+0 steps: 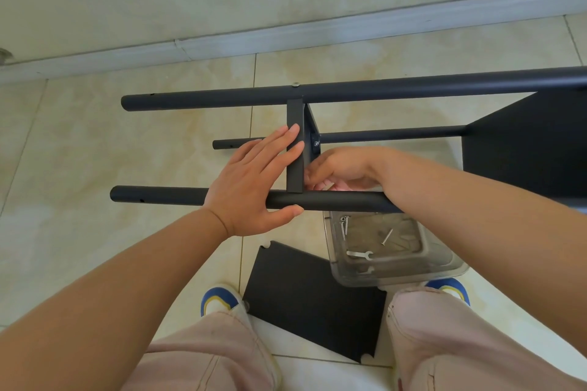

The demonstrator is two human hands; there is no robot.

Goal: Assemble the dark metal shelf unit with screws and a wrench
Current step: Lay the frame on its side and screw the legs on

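Shelf unit (pixel 349 95) is laid on its side on glossy beige floor tiles (pixel 95 136), grey skirting (pixel 286 35) & wall beyond hands. Left hand (pixel 254 181) is pressed flat on shelf panel (pixel 295 149), fingers straight; right hand (pixel 343 168) curled behind near tube (pixel 158 195), grip can't be told. Clear tub (pixel 394 263) w/ screws (pixel 344 225) & wrench (pixel 360 254) sits below right wrist

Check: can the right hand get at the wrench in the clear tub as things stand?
Probably yes. The right hand is busy behind the near tube, but the wrench lies uncovered in the open tub just below.

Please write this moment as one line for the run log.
left hand: flat on shelf panel, thumb under front tube | right hand: behind panel, fingers hidden | wrench: in clear box
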